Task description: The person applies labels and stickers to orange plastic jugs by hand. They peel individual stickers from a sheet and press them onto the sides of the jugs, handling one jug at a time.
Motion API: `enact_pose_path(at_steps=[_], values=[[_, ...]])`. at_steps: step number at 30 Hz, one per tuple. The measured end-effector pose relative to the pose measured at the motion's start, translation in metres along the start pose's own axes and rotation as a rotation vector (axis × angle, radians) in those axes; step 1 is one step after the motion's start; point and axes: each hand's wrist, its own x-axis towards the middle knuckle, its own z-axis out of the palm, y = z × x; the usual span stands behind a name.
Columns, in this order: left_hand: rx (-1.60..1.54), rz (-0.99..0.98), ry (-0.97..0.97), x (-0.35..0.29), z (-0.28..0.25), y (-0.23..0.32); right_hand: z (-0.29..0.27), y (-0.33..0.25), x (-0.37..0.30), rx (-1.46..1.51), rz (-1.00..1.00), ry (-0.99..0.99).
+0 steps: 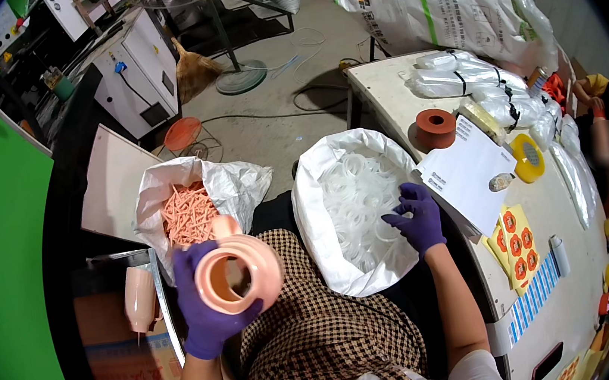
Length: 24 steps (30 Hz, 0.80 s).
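L hand [204, 320] wrapped round pink jug [267, 269], held over checked apron [313, 331], mouth twd cam; jug's base hidden, inside hard to read. R hand [420, 222] over clear rings [356, 191] in white sack [330, 280], fingers half-curled, can't tell if pinching one. Farther off, person [592, 88] at R edge blurred, cut off.

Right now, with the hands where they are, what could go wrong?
The pale pink, hollow plastic jug is held only by the purple-gloved left hand, so it could slip. The translucent, ring-shaped plastic pieces lie loosely heaped by the purple-gloved right hand; several might come up together. The open white bag of pink plastic scraps sits just beyond the jug and might spill if knocked.
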Motion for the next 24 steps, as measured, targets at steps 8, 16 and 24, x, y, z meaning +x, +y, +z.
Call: enact_pose_path(at_steps=[8,16,24], values=[[0.23,0.274,-0.13,0.01,0.047,0.002,0.025,-0.073,-0.107,0.035,-0.25,-0.254],[0.181,0.308,-0.187,0.023,0.065,-0.007,-0.046,-0.128,-0.106,0.924,0.031,-0.456],[0.216,0.414,-0.243,0.016,0.091,0.008,-0.009,-0.16,-0.078,0.15,-0.46,-0.332]])
